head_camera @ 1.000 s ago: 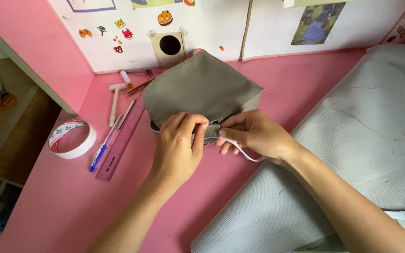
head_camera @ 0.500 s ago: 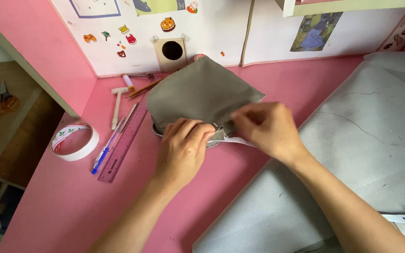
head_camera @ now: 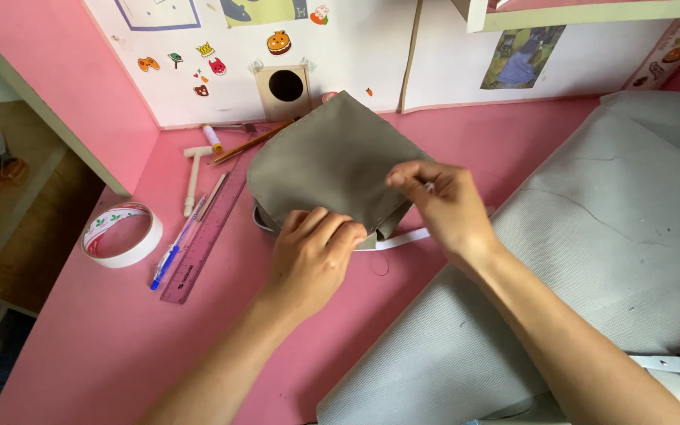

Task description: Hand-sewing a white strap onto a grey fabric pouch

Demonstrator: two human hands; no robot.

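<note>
Pink desk (head_camera: 104, 346) carries a soft, light grey fabric piece (head_camera: 328, 161), pressed at its near edge by the closed left hand (head_camera: 316, 256); its right edge, the best hold, is pinched by the right hand (head_camera: 442, 205)

Pink desk (head_camera: 120, 346) — tape roll (head_camera: 122, 234), ruler (head_camera: 205, 236), grey fabric (head_camera: 592, 260).

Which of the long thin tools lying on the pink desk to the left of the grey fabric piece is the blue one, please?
The blue pen, lying along the left edge of the purple ruler. The small hammer is cream-white.
</note>
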